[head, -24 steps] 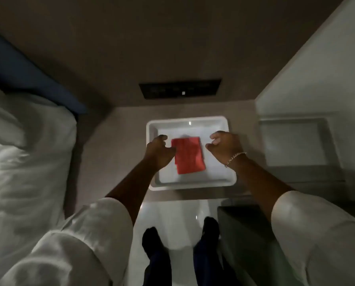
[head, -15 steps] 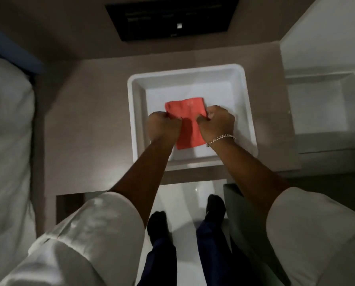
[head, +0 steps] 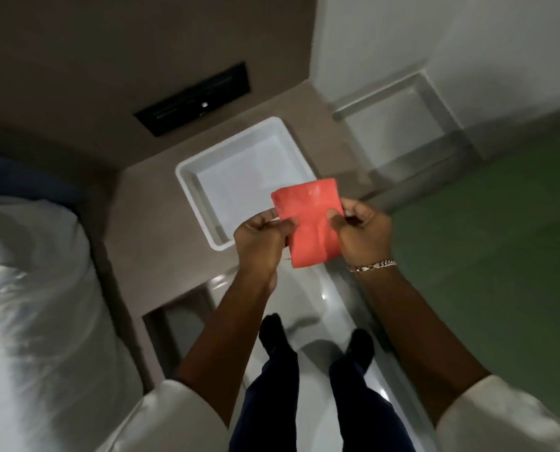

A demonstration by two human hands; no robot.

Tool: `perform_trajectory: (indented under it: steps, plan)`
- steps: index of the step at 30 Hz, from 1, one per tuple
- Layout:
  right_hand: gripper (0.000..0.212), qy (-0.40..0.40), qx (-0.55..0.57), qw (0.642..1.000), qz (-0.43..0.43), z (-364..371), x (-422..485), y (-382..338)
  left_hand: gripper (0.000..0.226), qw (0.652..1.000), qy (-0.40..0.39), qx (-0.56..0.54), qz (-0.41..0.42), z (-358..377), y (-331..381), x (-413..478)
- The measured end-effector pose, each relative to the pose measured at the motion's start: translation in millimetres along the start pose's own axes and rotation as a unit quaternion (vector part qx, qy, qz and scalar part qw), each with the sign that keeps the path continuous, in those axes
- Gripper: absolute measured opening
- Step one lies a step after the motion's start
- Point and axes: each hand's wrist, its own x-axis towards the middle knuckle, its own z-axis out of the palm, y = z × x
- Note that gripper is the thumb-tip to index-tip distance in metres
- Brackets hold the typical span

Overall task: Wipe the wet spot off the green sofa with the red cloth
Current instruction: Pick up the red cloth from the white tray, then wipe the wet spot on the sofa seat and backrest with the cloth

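Observation:
The folded red cloth point(head: 311, 223) hangs in the air between both hands, above the near right corner of the white tray point(head: 193, 187). My left hand point(head: 260, 241) pinches its left edge. My right hand point(head: 358, 231), with a bracelet at the wrist, pinches its right edge. The green sofa point(head: 487, 265) fills the right side of the view. No wet spot on it is discernible in this dim light.
The white tray sits on a brown bedside table point(head: 141, 243) below a dark wall panel point(head: 193, 99). A bed with white bedding point(head: 34, 305) lies to the left. A glossy floor strip point(head: 317, 308) with my feet runs between table and sofa.
Both hands closed on the red cloth in the tray and lifted it out toward me and to the right. The view swung right, bringing the green sofa into sight.

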Motion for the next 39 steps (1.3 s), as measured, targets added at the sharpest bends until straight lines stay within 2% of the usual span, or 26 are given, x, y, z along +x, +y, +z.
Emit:
perform_trajectory:
  steps: [5, 11, 13, 16, 18, 20, 21, 22, 24, 26, 27, 28, 29, 31, 32, 33, 35, 36, 37, 39]
  plan:
    - [0.018, 0.056, 0.043, 0.997, 0.040, -120.2, -70.6, 13.3, 0.019, 0.997, -0.057, 0.052, -0.002, 54.1, -52.0, -96.7]
    - [0.016, 0.135, 0.061, 0.985, 0.090, -285.9, -133.3, 94.0, 0.018, 0.988, -0.108, 0.108, -0.031, 142.2, -185.9, -196.9]
    - [0.011, 0.147, 0.044, 0.982, 0.106, -340.3, -149.3, 136.2, 0.020, 0.985, -0.100, 0.128, -0.048, 175.4, -244.0, -224.7]
    - [0.010, 0.152, -0.038, 0.981, 0.116, -406.0, -165.8, 200.4, 0.018, 0.978, -0.116, 0.157, -0.077, 212.2, -323.8, -247.3]
    - [0.014, 0.148, -0.069, 0.978, 0.128, -445.1, -167.4, 248.8, 0.020, 0.965, -0.139, 0.213, -0.056, 232.9, -373.1, -250.2]
    - [0.012, 0.132, -0.089, 0.975, 0.153, -476.5, -165.8, 289.4, 0.031, 0.944, -0.168, 0.284, 0.022, 243.4, -407.0, -247.7]
    - [0.014, 0.132, -0.100, 0.972, 0.168, -491.4, -164.4, 308.6, 0.034, 0.924, -0.181, 0.323, 0.097, 245.3, -421.0, -244.1]
    - [0.018, 0.143, -0.119, 0.967, 0.176, -504.8, -162.1, 326.1, 0.035, 0.887, -0.191, 0.374, 0.191, 245.6, -432.7, -238.3]
    - [0.028, 0.210, -0.205, 0.943, 0.157, -524.0, -159.2, 354.9, 0.042, 0.776, -0.205, 0.472, 0.364, 243.6, -449.5, -215.3]
    - [0.052, 0.265, -0.297, 0.913, 0.092, -520.3, -161.0, 370.7, 0.053, 0.639, -0.215, 0.568, 0.472, 241.9, -456.4, -185.3]
    - [0.062, 0.249, -0.333, 0.908, 0.048, -510.0, -162.7, 374.4, 0.059, 0.567, -0.220, 0.623, 0.492, 241.2, -458.2, -172.3]
    - [0.066, 0.198, -0.383, 0.902, -0.007, -496.6, -164.3, 376.5, 0.064, 0.508, -0.221, 0.667, 0.498, 240.1, -458.5, -160.4]
    - [0.065, 0.128, -0.446, 0.883, -0.066, -484.1, -167.9, 381.9, 0.068, 0.471, -0.220, 0.693, 0.500, 239.6, -457.8, -149.9]
    - [0.058, 0.047, -0.535, 0.829, -0.157, -484.1, -164.0, 399.3, 0.074, 0.444, -0.217, 0.708, 0.506, 244.3, -452.8, -135.4]
    - [0.057, 0.055, -0.551, 0.819, -0.152, -495.3, -155.2, 405.4, 0.075, 0.437, -0.210, 0.713, 0.507, 248.2, -451.4, -130.5]
    - [0.058, 0.093, -0.553, 0.822, -0.105, -507.1, -144.1, 407.8, 0.077, 0.431, -0.199, 0.719, 0.507, 251.7, -450.3, -127.2]
    - [0.059, 0.234, -0.504, 0.830, 0.044, -521.8, -119.8, 403.8, 0.077, 0.420, -0.181, 0.731, 0.506, 256.4, -450.2, -125.0]
    - [0.059, 0.271, -0.474, 0.834, 0.084, -517.7, -112.6, 398.5, 0.078, 0.416, -0.178, 0.734, 0.507, 256.8, -450.7, -125.9]
    - [0.058, 0.257, -0.468, 0.843, 0.063, -507.4, -111.0, 393.0, 0.078, 0.413, -0.178, 0.734, 0.509, 256.4, -450.7, -126.7]
    - [0.054, 0.117, -0.516, 0.836, -0.143, -481.5, -128.7, 397.7, 0.077, 0.413, -0.179, 0.731, 0.513, 255.6, -449.3, -128.0]
